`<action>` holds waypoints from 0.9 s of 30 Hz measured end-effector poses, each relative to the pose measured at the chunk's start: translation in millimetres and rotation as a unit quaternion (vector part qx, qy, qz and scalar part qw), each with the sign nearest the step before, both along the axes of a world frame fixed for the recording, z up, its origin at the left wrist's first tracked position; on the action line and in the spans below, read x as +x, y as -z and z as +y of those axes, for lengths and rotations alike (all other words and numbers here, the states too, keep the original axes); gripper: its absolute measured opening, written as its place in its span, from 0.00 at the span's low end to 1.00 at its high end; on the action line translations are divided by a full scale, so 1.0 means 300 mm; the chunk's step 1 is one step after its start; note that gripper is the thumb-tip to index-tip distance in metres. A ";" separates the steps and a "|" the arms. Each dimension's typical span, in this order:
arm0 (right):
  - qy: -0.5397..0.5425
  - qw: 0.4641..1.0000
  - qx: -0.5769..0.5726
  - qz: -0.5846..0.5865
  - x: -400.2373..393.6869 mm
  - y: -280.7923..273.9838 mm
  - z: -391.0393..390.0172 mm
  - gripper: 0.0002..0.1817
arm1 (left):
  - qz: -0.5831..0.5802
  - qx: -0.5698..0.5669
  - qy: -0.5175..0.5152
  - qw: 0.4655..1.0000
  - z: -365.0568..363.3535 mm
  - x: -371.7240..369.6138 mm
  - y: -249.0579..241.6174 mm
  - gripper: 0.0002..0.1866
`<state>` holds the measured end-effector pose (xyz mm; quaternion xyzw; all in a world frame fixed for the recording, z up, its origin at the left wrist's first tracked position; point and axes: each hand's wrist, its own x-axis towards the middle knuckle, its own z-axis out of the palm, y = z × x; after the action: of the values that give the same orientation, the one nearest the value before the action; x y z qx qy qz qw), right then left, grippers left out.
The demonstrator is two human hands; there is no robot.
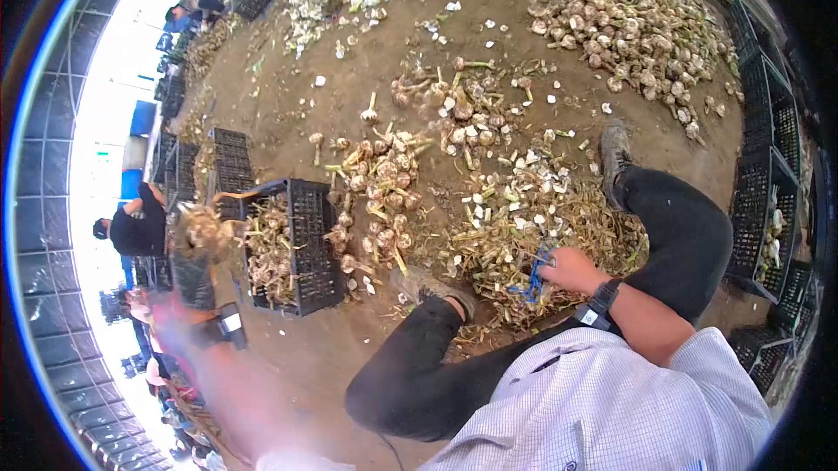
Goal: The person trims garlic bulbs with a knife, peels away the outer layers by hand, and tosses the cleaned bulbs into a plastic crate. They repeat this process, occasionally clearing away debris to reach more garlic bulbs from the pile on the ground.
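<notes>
My right hand [572, 270] is closed around a blue-handled cutting tool [529, 286], over a heap of cut stems and peelings [497, 253] between my legs. On the far left, my left hand [194, 281] looks dark and smeared by motion, possibly gloved. It is closed on garlic [204, 228], also blurred, beside a black crate [316, 248] that holds garlic bulbs [269, 253]. Loose bulbs with stems [384, 170] lie on the ground between the crate and the heap.
A large garlic pile [642, 30] lies at the upper right. Black crates [761, 209] line the right edge. Another crate [231, 157] stands behind the filled one. A person in dark clothing [141, 225] is at the left, with others farther away. My shoes flank the heap.
</notes>
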<state>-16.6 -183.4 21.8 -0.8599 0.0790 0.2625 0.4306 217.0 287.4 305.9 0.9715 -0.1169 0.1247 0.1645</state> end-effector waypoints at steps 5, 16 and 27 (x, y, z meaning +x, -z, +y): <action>0.021 0.997 0.000 -0.074 -0.027 -0.055 -0.017 0.21 | 0.001 -0.019 0.062 0.998 -0.207 -0.212 -0.081 0.17; 0.139 0.960 0.127 -0.206 -0.135 -0.244 -0.135 0.17 | 0.355 -0.368 0.167 0.843 -0.857 -0.657 0.526 0.25; -0.030 0.965 0.014 -0.259 -0.145 -0.312 -0.087 0.15 | 0.172 -0.031 0.334 0.926 -0.938 -0.697 0.819 0.22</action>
<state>-60.1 -209.4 115.4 -0.8944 -0.0644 0.0446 0.4404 7.9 5.9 60.2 0.8772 -0.4008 -0.1028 0.2438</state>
